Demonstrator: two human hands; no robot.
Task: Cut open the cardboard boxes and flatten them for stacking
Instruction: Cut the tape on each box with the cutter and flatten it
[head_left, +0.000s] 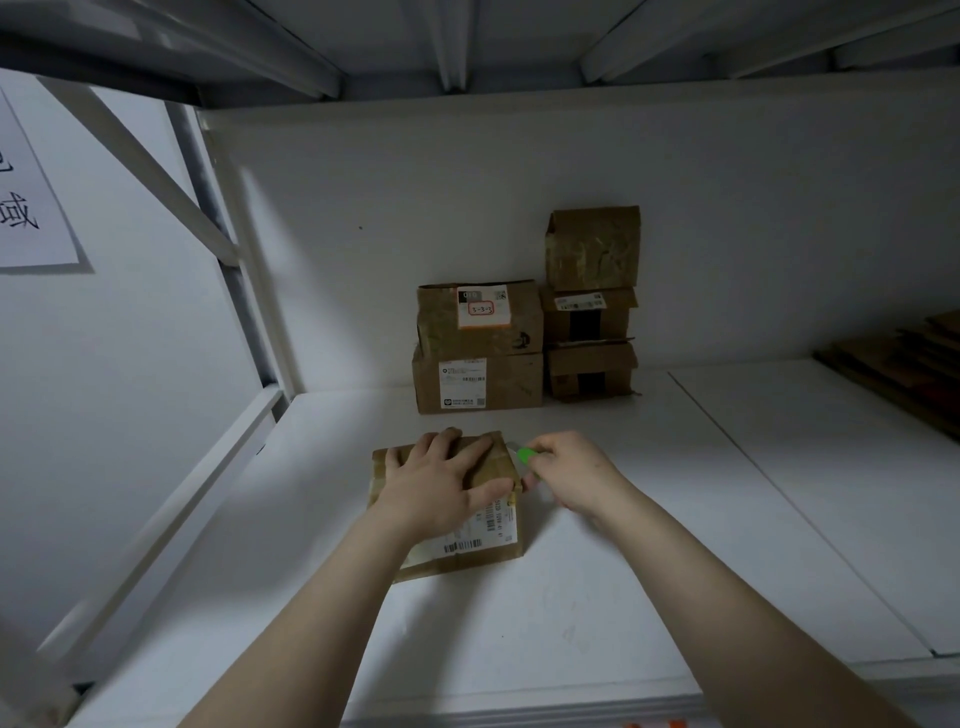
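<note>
**Knife at the box's right edge**

The box (457, 504) lies flat on the white shelf (649, 545), just in front of the person; the left hand (441, 486) presses on top with fingers spread flat, thumb by the right edge; the right hand (566, 475) holds a green knife (525, 456) in curled fingers, right beside that edge; the box's long side runs away from the person, so the cut likely goes along it; more boxes (480, 348) wait at the back wall.

Mostly hidden green cutter (525, 456) inside right hand (569, 475), flattened cardboard (904, 364) cut off by right edge, shipping label (470, 538) unreadable
</note>
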